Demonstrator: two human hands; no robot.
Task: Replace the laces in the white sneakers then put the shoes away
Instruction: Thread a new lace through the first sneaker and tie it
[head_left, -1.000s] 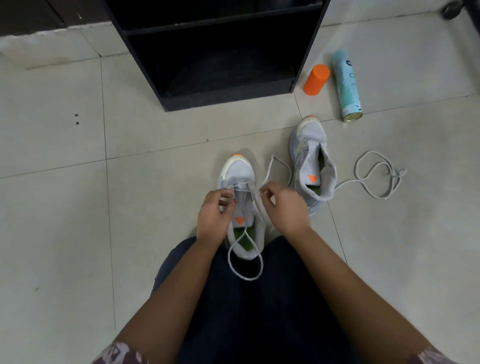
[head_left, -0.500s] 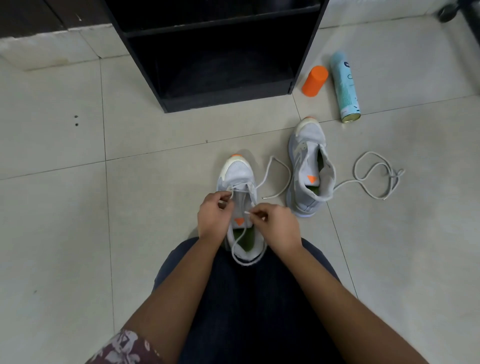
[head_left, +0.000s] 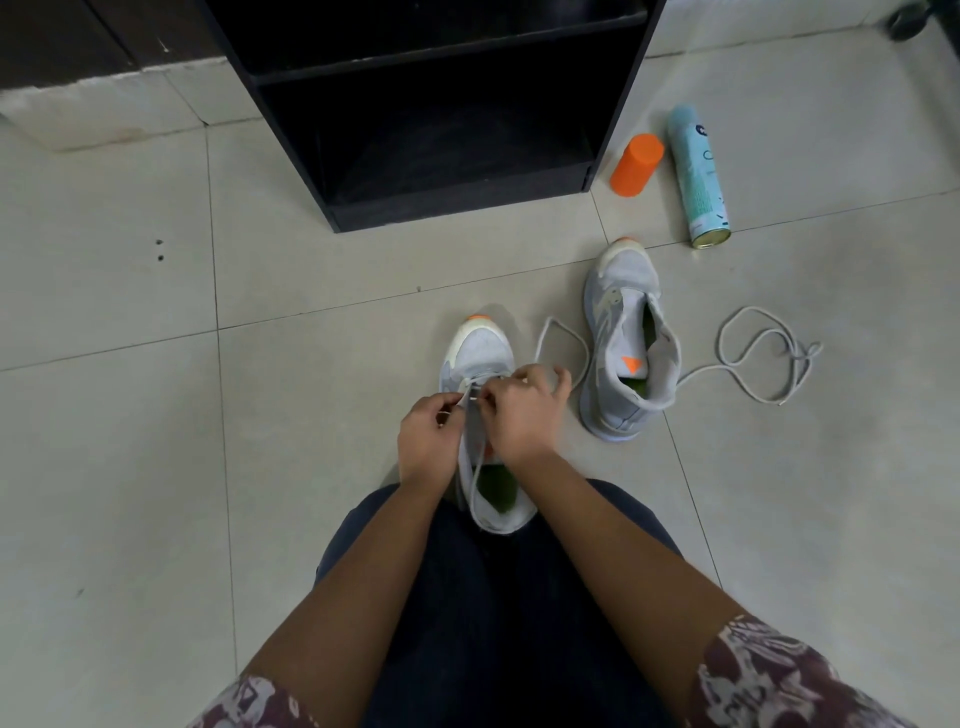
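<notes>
A white sneaker (head_left: 480, 348) with an orange toe tip and green insole stands on the floor in front of my knees. My left hand (head_left: 428, 441) pinches one end of its grey lace (head_left: 558, 332) at the left eyelets. My right hand (head_left: 522, 410) pinches the lace at the tongue, fingers close to the left hand's. A loop of this lace trails to the right of the shoe. The second white sneaker (head_left: 621, 338) stands unlaced to the right, tongue pulled up. A loose grey lace (head_left: 758, 353) lies coiled on the tiles beside it.
A black open shelf unit (head_left: 441, 109) stands on the floor ahead. To its right lie an orange cap (head_left: 636, 163) and a pale blue spray can (head_left: 696, 174). Tiled floor extends left and right. My dark trousers (head_left: 498, 597) fill the lower middle.
My right hand has moved up and left across the shoe to meet the left hand at the eyelets. The lace loop over the heel has shortened. The second sneaker and loose lace stay put.
</notes>
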